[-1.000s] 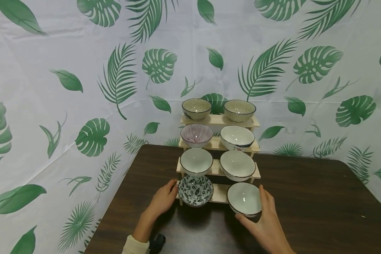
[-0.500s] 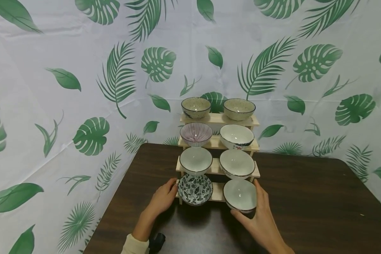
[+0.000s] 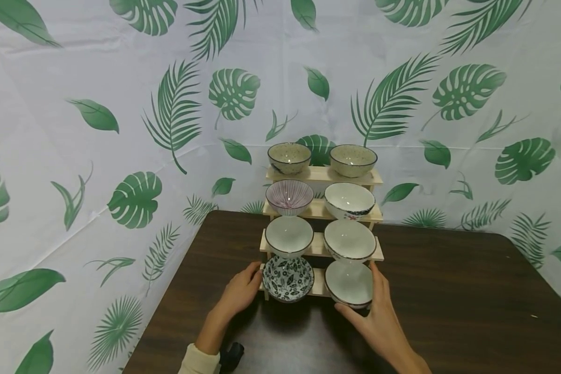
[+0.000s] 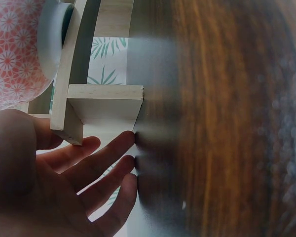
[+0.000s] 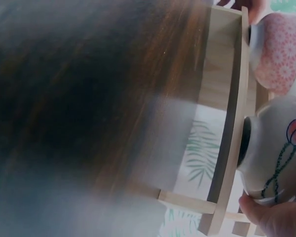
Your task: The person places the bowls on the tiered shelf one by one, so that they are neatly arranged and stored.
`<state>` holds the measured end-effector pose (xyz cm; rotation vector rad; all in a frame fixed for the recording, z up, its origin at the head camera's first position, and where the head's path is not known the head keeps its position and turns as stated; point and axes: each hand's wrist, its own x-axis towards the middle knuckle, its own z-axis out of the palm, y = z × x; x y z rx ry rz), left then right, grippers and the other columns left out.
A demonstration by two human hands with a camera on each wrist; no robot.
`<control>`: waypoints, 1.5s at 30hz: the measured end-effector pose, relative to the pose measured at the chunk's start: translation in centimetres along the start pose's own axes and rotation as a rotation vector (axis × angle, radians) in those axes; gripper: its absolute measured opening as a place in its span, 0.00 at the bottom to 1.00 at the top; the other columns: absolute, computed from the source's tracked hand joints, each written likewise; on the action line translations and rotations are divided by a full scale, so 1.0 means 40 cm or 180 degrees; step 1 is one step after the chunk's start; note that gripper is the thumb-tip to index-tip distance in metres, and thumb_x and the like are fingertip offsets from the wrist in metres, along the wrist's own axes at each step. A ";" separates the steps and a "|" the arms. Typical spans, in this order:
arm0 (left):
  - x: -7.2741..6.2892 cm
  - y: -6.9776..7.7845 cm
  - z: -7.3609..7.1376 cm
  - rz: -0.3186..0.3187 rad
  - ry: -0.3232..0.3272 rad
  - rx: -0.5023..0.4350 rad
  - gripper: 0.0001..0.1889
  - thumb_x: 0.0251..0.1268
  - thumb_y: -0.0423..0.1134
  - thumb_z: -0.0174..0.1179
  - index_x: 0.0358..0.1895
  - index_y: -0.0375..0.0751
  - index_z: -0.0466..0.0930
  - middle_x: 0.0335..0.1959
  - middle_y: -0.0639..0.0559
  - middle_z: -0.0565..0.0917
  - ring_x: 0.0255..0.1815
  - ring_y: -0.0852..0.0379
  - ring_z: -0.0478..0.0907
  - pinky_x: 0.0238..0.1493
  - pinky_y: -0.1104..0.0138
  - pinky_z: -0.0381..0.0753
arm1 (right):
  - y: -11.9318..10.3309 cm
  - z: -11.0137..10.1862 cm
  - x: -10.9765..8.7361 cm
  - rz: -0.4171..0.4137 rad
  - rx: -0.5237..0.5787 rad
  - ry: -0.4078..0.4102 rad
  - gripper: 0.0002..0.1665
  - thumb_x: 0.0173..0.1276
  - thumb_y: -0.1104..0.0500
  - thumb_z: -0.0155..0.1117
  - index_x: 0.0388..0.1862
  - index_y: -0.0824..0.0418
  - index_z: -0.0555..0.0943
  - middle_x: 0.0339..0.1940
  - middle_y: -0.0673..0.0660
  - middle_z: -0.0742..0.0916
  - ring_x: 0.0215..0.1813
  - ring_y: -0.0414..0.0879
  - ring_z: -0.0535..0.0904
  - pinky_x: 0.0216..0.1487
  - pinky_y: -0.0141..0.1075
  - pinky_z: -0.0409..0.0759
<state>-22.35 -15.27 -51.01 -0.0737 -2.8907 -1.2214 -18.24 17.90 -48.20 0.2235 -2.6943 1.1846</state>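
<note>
My right hand [image 3: 377,318] grips a white bowl [image 3: 348,281] with a dark rim, thumb in front and fingers along its right side. In the right wrist view a red tulip shows on this bowl's outer wall [image 5: 276,153], and its foot meets the lowest board. My left hand [image 3: 237,292] holds the left end of the lowest board of a wooden tiered stand [image 3: 320,284]; the left wrist view shows the thumb above and the index finger below the board end [image 4: 66,123]. Beside that hand sits a bowl with a dark leafy inside [image 3: 287,279], its outside pink-flowered [image 4: 12,54].
Higher tiers carry pairs of bowls: two plain white inside [image 3: 289,236], a purple-striped one [image 3: 289,196] beside a white one [image 3: 349,200], and two speckled beige ones [image 3: 289,157] on top. A dark object [image 3: 232,357] lies by the left sleeve on the brown table [image 3: 453,291].
My right hand has moved left and slightly up in the head view with the tulip bowl, bringing it onto the lowest board beside the leafy bowl. My left hand stays at the board's end.
</note>
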 end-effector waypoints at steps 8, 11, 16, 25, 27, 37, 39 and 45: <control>0.000 -0.001 -0.006 0.0003 0.0013 0.0017 0.24 0.84 0.49 0.44 0.73 0.42 0.73 0.59 0.42 0.86 0.57 0.42 0.84 0.54 0.42 0.80 | 0.001 0.013 0.008 -0.0055 0.0027 0.0003 0.70 0.60 0.40 0.79 0.86 0.48 0.42 0.81 0.69 0.57 0.73 0.67 0.66 0.62 0.68 0.73; -0.001 -0.002 -0.009 0.0012 0.0021 0.0015 0.24 0.84 0.49 0.44 0.72 0.41 0.73 0.57 0.42 0.86 0.55 0.43 0.84 0.52 0.43 0.81 | 0.001 0.020 0.009 -0.0087 0.0043 0.0020 0.70 0.59 0.41 0.80 0.86 0.50 0.43 0.80 0.69 0.58 0.72 0.67 0.67 0.62 0.68 0.73; -0.002 -0.005 -0.007 0.0000 0.0019 0.0010 0.24 0.84 0.48 0.44 0.73 0.41 0.72 0.57 0.42 0.86 0.54 0.44 0.84 0.52 0.44 0.81 | 0.000 0.020 0.008 -0.0039 0.0062 -0.0011 0.70 0.60 0.42 0.80 0.86 0.48 0.41 0.80 0.70 0.58 0.72 0.67 0.67 0.62 0.68 0.74; -0.002 -0.005 0.000 0.0002 0.0023 0.0023 0.24 0.84 0.47 0.44 0.72 0.41 0.73 0.61 0.40 0.85 0.61 0.38 0.82 0.57 0.40 0.79 | 0.007 0.010 0.000 -0.0062 0.0042 -0.0089 0.77 0.58 0.39 0.81 0.86 0.40 0.33 0.82 0.71 0.56 0.76 0.70 0.62 0.62 0.71 0.71; -0.002 -0.003 -0.001 0.0010 0.0040 0.0040 0.23 0.84 0.47 0.44 0.72 0.41 0.73 0.61 0.40 0.85 0.61 0.37 0.82 0.57 0.39 0.79 | 0.010 0.009 -0.001 -0.0081 0.0037 -0.0082 0.77 0.57 0.39 0.81 0.86 0.39 0.33 0.82 0.70 0.56 0.76 0.69 0.63 0.62 0.71 0.72; -0.002 0.000 -0.008 -0.0004 0.0031 0.0030 0.24 0.84 0.47 0.44 0.72 0.40 0.73 0.62 0.40 0.85 0.62 0.36 0.82 0.58 0.39 0.78 | 0.006 -0.027 -0.016 -0.0123 0.0024 -0.0168 0.75 0.59 0.38 0.79 0.87 0.43 0.33 0.83 0.70 0.54 0.79 0.70 0.57 0.65 0.73 0.68; -0.002 -0.003 -0.009 -0.0012 0.0016 0.0033 0.24 0.84 0.47 0.44 0.72 0.40 0.73 0.62 0.39 0.84 0.62 0.36 0.81 0.58 0.38 0.78 | 0.006 -0.045 -0.018 -0.0162 0.0026 -0.0157 0.74 0.61 0.40 0.78 0.87 0.41 0.33 0.83 0.70 0.53 0.79 0.70 0.57 0.65 0.69 0.69; 0.001 -0.006 -0.022 0.0062 -0.0124 -0.0018 0.26 0.85 0.48 0.42 0.76 0.37 0.68 0.66 0.36 0.81 0.64 0.35 0.80 0.62 0.39 0.76 | 0.007 -0.105 -0.007 -0.0357 0.0015 0.0080 0.69 0.65 0.49 0.77 0.87 0.41 0.36 0.83 0.69 0.53 0.77 0.68 0.58 0.72 0.43 0.64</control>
